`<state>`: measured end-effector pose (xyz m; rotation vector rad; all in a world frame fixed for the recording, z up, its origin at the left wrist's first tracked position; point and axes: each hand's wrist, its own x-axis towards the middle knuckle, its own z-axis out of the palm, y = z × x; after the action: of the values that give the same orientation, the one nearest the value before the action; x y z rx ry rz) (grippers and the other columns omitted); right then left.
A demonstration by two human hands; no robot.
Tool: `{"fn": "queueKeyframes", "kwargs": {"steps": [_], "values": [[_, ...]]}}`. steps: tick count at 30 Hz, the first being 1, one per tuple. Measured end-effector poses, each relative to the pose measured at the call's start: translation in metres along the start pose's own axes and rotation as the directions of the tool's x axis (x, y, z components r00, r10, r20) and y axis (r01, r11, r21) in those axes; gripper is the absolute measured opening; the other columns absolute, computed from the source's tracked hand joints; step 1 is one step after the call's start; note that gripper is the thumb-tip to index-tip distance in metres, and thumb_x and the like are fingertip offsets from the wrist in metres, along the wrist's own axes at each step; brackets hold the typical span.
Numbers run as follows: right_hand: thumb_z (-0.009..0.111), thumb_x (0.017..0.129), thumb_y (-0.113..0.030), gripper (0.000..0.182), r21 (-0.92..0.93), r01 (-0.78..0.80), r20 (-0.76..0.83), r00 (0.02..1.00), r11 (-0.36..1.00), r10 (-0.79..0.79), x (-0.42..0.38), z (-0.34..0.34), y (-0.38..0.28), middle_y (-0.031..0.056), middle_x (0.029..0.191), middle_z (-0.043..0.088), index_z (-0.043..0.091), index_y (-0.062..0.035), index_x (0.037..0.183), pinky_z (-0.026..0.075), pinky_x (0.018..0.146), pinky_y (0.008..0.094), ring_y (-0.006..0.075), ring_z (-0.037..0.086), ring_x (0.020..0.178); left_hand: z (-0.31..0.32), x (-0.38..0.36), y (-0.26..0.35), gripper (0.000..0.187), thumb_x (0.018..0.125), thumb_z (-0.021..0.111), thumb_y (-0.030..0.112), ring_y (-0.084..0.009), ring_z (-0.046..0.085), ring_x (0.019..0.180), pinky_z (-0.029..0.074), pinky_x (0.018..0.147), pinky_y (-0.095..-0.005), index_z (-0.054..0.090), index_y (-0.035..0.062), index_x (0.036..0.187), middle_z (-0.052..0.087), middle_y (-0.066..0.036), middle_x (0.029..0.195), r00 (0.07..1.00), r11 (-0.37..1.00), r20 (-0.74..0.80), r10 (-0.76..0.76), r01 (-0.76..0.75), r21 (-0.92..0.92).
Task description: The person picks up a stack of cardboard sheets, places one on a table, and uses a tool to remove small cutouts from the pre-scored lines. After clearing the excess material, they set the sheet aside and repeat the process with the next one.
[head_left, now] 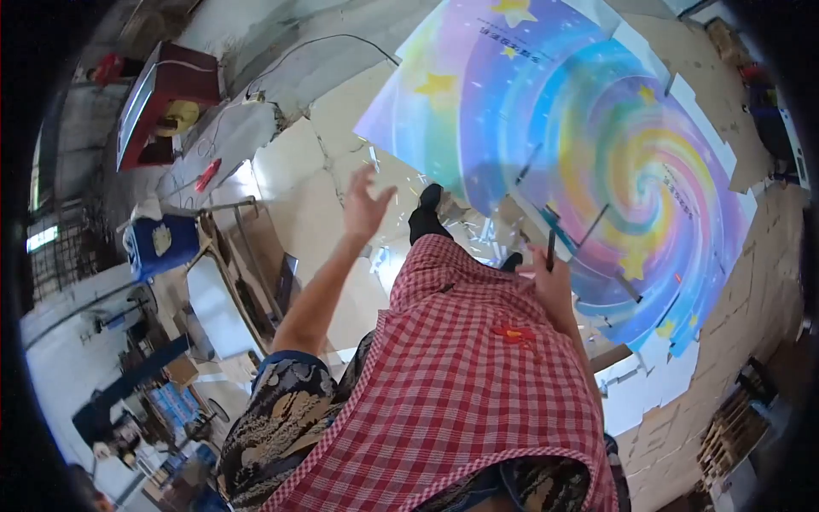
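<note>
My left hand (367, 205) is raised over the tiled floor with its fingers spread and nothing in it. In my right hand (550, 277) is a dark, slim, pen-like tool (551, 247), pointing away from me. Beyond that hand a large printed sheet (614, 111) with a pastel swirl and yellow stars covers the floor. Dark strips and a teal-edged tool (556, 230) lie on the sheet's near part. A red checked apron (461, 367) covers my front, and a dark shoe (428, 213) shows beyond it.
Small paper scraps (484, 235) litter the floor ahead. To the left stand a dark red cabinet (183, 77), a blue box (160, 245) and a white-topped board (222, 307). Wooden slats (734, 431) are stacked at the lower right. A cable (324, 37) runs along the floor.
</note>
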<state>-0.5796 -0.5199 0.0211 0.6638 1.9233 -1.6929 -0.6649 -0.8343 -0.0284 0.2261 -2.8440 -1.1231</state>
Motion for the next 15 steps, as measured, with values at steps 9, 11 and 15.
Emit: {"fn": "queueKeyframes", "kwargs": {"steps": [9, 11, 15], "values": [[0.041, 0.085, -0.036, 0.043, 0.301, -0.12, -0.344, 0.911, 0.946, 0.225, 0.073, 0.077, -0.01, 0.0162, 0.086, 0.056, 0.044, 0.0032, 0.103, 0.028, 0.029, 0.0194, 0.0209, 0.06, 0.054, -0.032, 0.14, -0.032, 0.054, 0.06, 0.071, 0.023, -0.0282, 0.055, 0.08, 0.043, 0.07, -0.0353, 0.045, 0.0041, 0.104, 0.058, -0.011, 0.088, 0.788, 0.963, 0.569, 0.234, -0.269, -0.023], [0.041, 0.085, -0.036, 0.044, 0.355, -0.118, -0.375, 0.891, 0.927, 0.256, 0.072, 0.087, -0.012, 0.0147, 0.083, 0.056, 0.043, 0.0037, 0.103, 0.027, 0.029, 0.0196, 0.0213, 0.06, 0.055, -0.032, 0.148, -0.034, 0.054, 0.06, 0.071, 0.024, -0.0284, 0.055, 0.078, 0.043, 0.071, -0.0349, 0.045, 0.0037, 0.102, 0.059, -0.009, 0.085, 0.681, 0.957, 0.697, 0.225, -0.288, -0.027], [0.041, 0.085, -0.036, 0.043, 0.376, -0.241, -0.398, 0.83, 0.895, 0.39, 0.071, 0.09, -0.022, 0.0092, 0.073, 0.052, 0.044, 0.0044, 0.099, 0.027, 0.028, 0.0222, 0.0224, 0.06, 0.055, -0.034, 0.151, -0.039, 0.047, 0.06, 0.07, 0.029, -0.0295, 0.056, 0.074, 0.043, 0.066, -0.0367, 0.048, 0.0042, 0.093, 0.06, -0.008, 0.076, 0.673, 0.919, 0.675, 0.302, -0.394, -0.019]]}}
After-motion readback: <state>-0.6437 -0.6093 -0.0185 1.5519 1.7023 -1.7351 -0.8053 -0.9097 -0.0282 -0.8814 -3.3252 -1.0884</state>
